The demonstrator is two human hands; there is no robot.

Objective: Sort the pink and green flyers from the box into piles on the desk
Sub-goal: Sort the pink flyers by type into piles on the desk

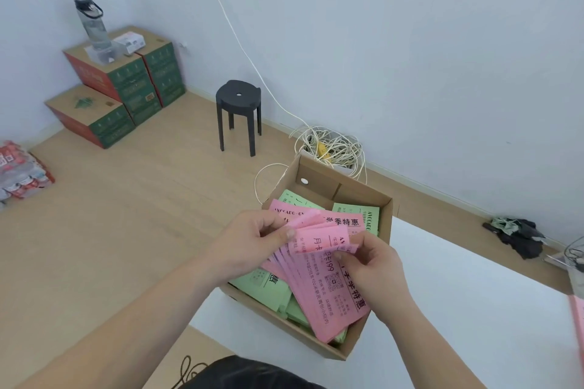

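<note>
An open cardboard box [360, 193] stands on the left corner of the white desk [458, 294]. Green flyers [262, 286] lie inside it, with more pink ones on top. Above the box I hold a fanned bundle of pink flyers [325, 290]. My left hand [249, 243] grips the upper part of the bundle, thumb on top. My right hand [373, 265] pinches the top edge of one pink flyer from the right. A pink pile's edge [579, 316] shows at the desk's far right.
A black stool [238, 110] stands on the wooden floor beyond the box. A tangle of white cable [331, 148] lies against the wall behind it. Stacked cartons [126, 85] with a water bottle [93, 25] sit at the far left.
</note>
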